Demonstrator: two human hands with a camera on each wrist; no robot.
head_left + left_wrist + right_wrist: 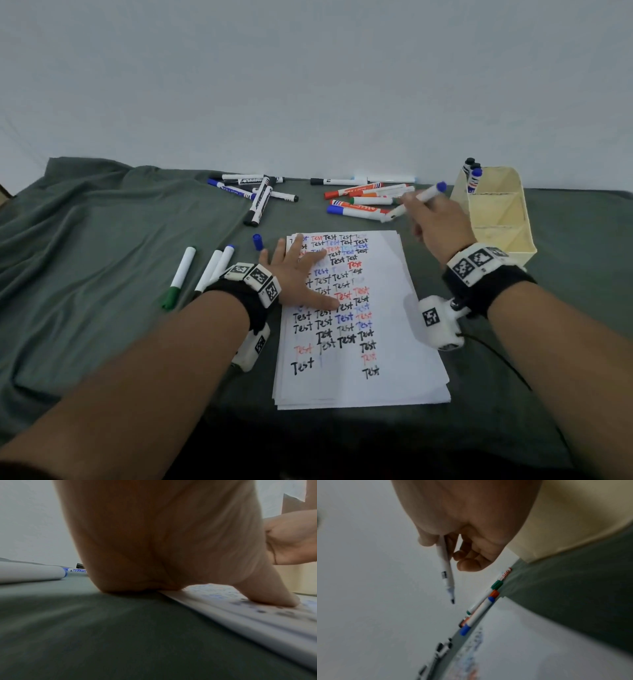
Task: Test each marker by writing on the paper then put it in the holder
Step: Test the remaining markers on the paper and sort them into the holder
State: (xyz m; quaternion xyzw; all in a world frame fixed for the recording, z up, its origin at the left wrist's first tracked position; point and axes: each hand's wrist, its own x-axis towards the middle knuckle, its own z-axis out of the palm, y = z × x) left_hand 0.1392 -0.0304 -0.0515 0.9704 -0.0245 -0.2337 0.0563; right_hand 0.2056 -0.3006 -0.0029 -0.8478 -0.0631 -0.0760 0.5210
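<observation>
Two hands at work: our left hand [295, 270] flat on the paper [390, 359], our right hand [436, 222] gripping a blue marker [416, 200] above the table.

Left fingers spread wide and straight, thumb tip pressing the sheet; palm heel sits at the paper's left edge on the green cloth [102, 240]. Right fingers curled round the marker's barrel, uncapped tip [452, 600] pointing left, blue end pointing right toward the cream holder [496, 212] at far right. Holder has markers standing in its far compartment. A loose blue cap [258, 241] lies just left of the paper's far corner. Three markers [212, 270] lie left of our left wrist. Two loose clusters of markers lie along the far edge: black and blue ones [257, 195] at left, mixed colours [363, 200] at right, near the held marker. Paper is covered with rows of "Test".
</observation>
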